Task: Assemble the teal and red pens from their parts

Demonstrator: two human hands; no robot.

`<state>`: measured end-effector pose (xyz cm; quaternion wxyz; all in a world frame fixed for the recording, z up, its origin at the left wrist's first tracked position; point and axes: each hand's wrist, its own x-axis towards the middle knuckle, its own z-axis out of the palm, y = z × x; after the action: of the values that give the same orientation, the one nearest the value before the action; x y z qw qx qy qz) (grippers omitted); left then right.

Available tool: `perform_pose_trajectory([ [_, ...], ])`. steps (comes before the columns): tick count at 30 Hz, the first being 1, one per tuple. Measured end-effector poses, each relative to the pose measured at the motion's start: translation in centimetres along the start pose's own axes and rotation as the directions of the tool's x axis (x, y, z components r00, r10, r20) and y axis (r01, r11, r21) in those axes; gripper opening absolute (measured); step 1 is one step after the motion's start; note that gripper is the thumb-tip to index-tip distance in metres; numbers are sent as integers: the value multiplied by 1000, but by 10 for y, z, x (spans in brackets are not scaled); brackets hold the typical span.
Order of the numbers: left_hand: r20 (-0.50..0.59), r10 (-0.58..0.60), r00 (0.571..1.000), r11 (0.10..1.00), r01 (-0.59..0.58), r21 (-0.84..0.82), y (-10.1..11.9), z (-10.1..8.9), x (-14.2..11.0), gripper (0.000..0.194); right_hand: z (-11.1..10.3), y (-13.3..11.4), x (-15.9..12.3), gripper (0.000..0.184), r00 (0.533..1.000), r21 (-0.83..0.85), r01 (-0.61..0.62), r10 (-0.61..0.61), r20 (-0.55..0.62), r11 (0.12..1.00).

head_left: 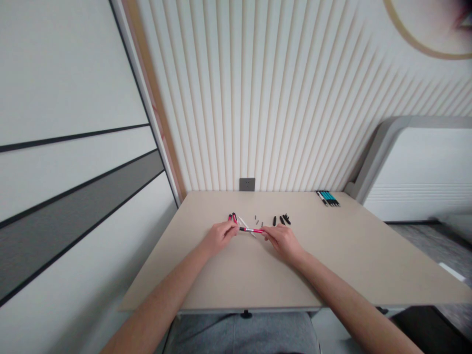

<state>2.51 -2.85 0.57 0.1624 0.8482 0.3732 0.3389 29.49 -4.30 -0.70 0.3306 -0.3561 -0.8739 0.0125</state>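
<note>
A red pen [257,230] with a black end and a pale band lies level between my two hands, above the middle of the desk. My left hand [221,235] pinches its black end. Around the red end the fingers of my right hand [282,238] are closed. Just behind my left hand are red pen parts with black ends [234,217]. Thin white sticks, perhaps refills [243,222], lie behind the pen and partly under it. Small grey pieces [257,221] are scattered farther right. Several black pen parts [282,220] rest behind my right hand.
The beige desk [221,290] stands against a ribbed white wall with a dark socket [247,184]. At its back right lies a row of blue, black and white pens [328,198]. A white cabinet [73,236] rises at left, and a bed headboard [416,167] stands at right.
</note>
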Motion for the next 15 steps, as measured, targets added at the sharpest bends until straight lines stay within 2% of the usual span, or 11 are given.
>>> perform_pose_trajectory([
  [8, -19, 3, 1000, 1000, -4, -7, 0, 1, -2, 22, 2, 2, -1, 25, 1000, 4, 4, -3, -13, 1000],
  [15, -25, 8, 1000, 1000, -8, -1, 0, 1, 1, 28, 1, 0, 0, 28, 1000, -8, 4, -4, -4, 1000],
])
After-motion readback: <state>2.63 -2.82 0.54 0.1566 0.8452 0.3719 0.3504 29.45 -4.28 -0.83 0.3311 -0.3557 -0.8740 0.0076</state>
